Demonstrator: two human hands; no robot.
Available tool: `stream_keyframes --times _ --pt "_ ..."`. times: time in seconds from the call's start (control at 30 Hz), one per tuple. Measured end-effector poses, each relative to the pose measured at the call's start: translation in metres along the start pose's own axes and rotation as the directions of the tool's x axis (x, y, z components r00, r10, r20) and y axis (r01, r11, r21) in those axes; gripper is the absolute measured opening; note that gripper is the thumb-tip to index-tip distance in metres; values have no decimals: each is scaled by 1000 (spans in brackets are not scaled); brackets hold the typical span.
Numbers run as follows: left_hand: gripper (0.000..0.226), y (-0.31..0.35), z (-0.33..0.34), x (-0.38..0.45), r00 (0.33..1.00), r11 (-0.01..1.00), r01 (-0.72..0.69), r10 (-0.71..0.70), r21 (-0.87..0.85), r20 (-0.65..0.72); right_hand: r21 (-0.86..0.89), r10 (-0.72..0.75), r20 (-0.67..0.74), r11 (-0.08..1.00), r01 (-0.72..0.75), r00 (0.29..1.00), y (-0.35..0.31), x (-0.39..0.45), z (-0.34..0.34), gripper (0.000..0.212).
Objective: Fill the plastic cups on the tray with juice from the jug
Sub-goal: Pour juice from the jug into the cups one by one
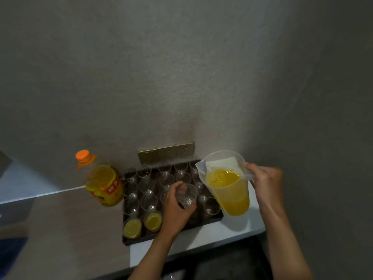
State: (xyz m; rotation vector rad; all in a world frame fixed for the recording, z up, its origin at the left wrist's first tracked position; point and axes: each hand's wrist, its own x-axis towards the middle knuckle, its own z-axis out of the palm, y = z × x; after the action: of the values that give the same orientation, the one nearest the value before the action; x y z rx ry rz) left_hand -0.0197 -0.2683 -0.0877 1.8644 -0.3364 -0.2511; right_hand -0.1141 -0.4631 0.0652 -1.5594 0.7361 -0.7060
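nearest me on the tray [129, 242], two filled cups [132, 227]. my left hand [175, 207] curls round an empty cup [187, 196] lifted above it; my right hand [264, 182] grips the jug [226, 182] handle, spout just beside. a tilted, wobbling cup could spill juice; beyond, the bottle [104, 183].

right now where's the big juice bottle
In the head view the juice bottle stands upright on the counter, just left of the tray, near the wall.
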Motion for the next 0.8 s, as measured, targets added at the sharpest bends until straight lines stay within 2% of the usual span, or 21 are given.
stream_keyframes --times 0.1,0.23,0.3,0.43,0.53,0.63,0.8 --pt "77 9 -9 -3 998 995 21 -26 -103 -55 -8 -9 21 1000 9 1000 -4 -2 4 55" --pt "76 21 -21 -7 990 976 11 -41 -215 -135 -46 -26 72 999 30 997 -12 -6 9 40" --pt "75 25 -26 -10 988 968 11 -50 -252 -149 -58 -42 83 997 47 996 -15 -9 12 47" --pt "73 28 -36 -11 985 962 -2 -45 -274 -165 -123 -94 81 987 103 992 -19 -14 17 46" --pt "72 28 -40 -13 983 960 9 -59 -281 -172 -186 -108 99 975 125 989 -24 -19 20 56" --pt "72 30 -43 -15 987 959 13 -58 -284 -149 -230 -115 138 962 145 984 -26 -22 22 50" --pt "72 34 -47 -22 995 957 30 -57 -288 -85 -324 -91 152 936 136 984 -29 -32 28 68"
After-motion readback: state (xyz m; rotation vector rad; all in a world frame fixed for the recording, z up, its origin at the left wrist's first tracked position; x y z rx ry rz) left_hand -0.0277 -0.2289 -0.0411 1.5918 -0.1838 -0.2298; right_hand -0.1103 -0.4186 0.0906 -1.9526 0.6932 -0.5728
